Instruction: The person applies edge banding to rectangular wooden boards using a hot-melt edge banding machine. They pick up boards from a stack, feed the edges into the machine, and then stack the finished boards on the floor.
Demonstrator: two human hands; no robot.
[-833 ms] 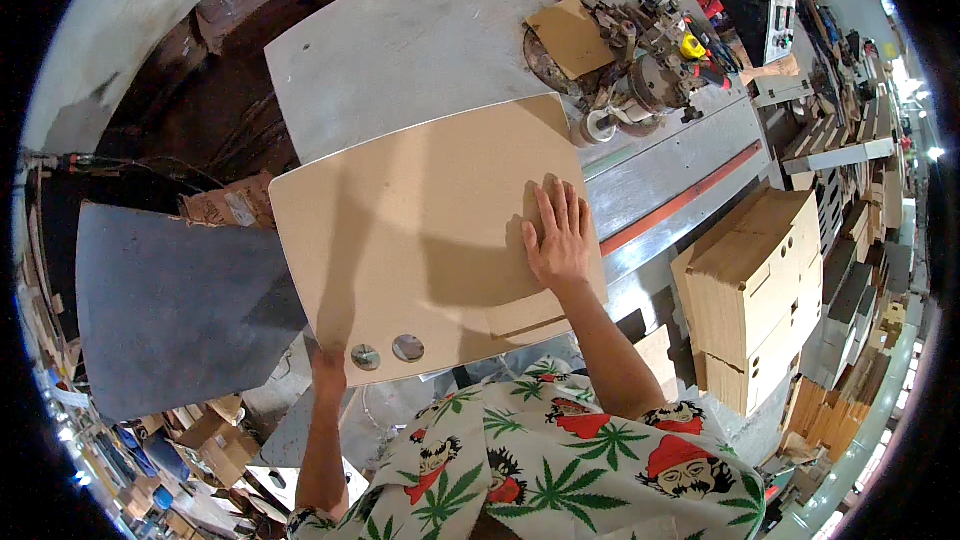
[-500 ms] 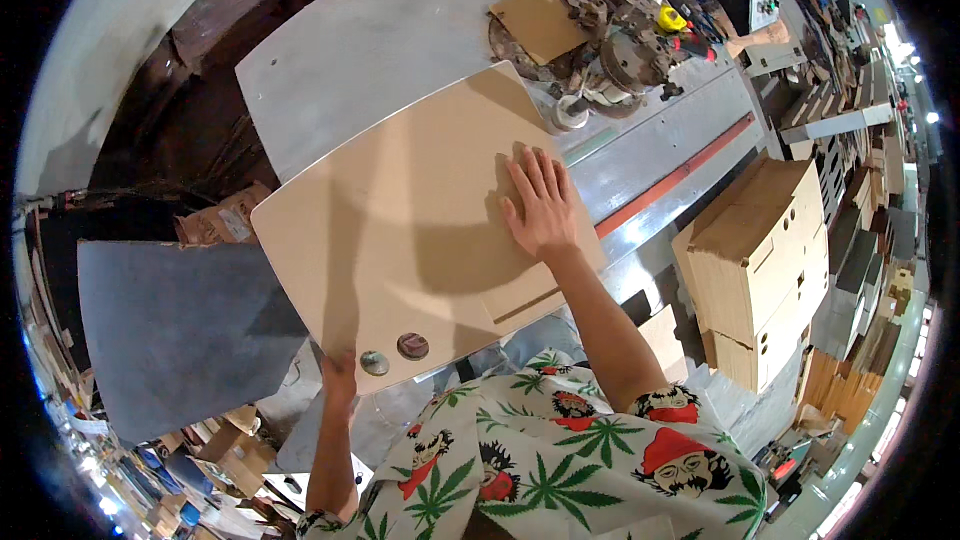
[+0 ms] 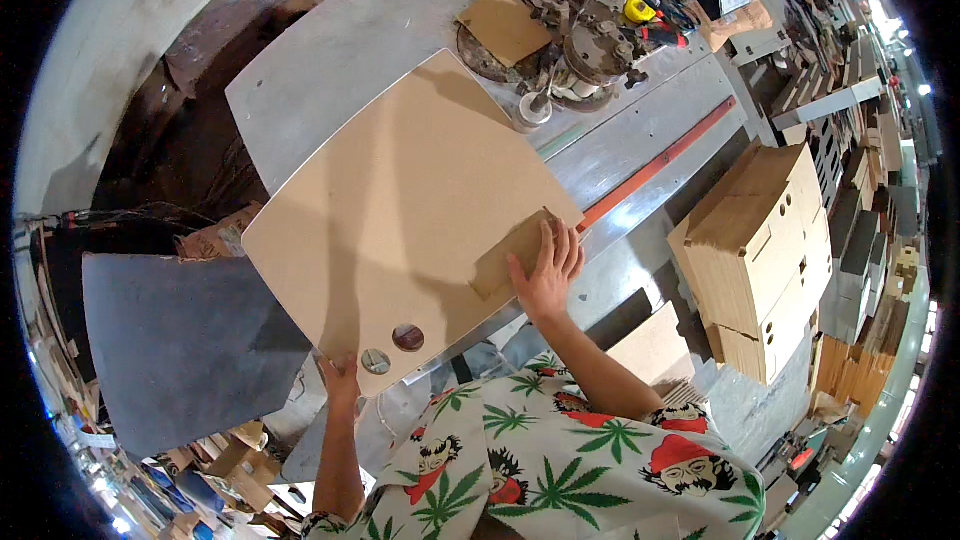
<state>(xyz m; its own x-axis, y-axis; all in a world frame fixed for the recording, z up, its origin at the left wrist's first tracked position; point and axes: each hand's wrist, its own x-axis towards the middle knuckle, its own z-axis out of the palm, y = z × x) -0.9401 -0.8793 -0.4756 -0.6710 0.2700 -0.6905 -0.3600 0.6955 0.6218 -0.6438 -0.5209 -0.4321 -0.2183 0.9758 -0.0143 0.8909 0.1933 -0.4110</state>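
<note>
Head view, one fibreboard panel (image 3: 400,210) with two holes, left hand (image 3: 340,377) gripping its edge, right hand (image 3: 548,270) fingers flat on top

White shirt (image 3: 560,460), green leaves, cartoon faces

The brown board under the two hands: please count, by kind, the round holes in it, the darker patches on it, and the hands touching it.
Round holes in the board: 2
Darker rectangular patch: 1
Hands touching it, left hand and right hand: 2
Total: 5
</note>
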